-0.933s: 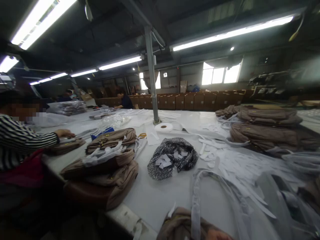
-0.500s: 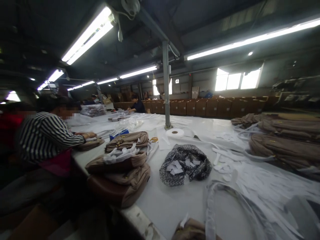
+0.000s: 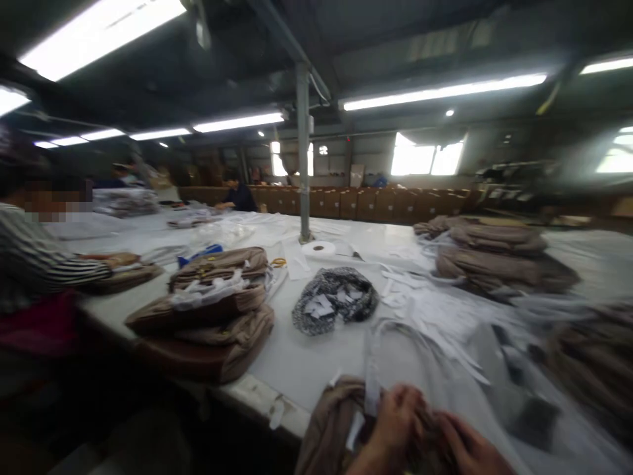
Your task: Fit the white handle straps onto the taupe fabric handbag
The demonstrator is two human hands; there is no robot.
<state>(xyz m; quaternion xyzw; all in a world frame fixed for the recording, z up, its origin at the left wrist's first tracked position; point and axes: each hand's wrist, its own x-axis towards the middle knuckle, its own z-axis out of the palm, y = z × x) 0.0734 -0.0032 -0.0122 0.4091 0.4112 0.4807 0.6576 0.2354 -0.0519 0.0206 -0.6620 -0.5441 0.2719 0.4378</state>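
At the bottom of the head view a brown bag lies at the table edge, partly cut off by the frame. My left hand has its fingers curled on the bag's upper part. Close beside it, my right hand pinches the bag's brown material. Both hands are slightly blurred, and their fingertips are partly hidden. A wrapped strap loops up from the bag over the table. Beyond it sits a black-and-white speckled cloth holding small white slips.
Brown bags are stacked to the left, more bags to the right. White paper strips spread across the table. A white roll lies near a post. A person in striped sleeves works at left.
The view has swung right and tilted down, so the table's contents sit farther left. Both my hands have come into view, holding the brown bag at the bottom.
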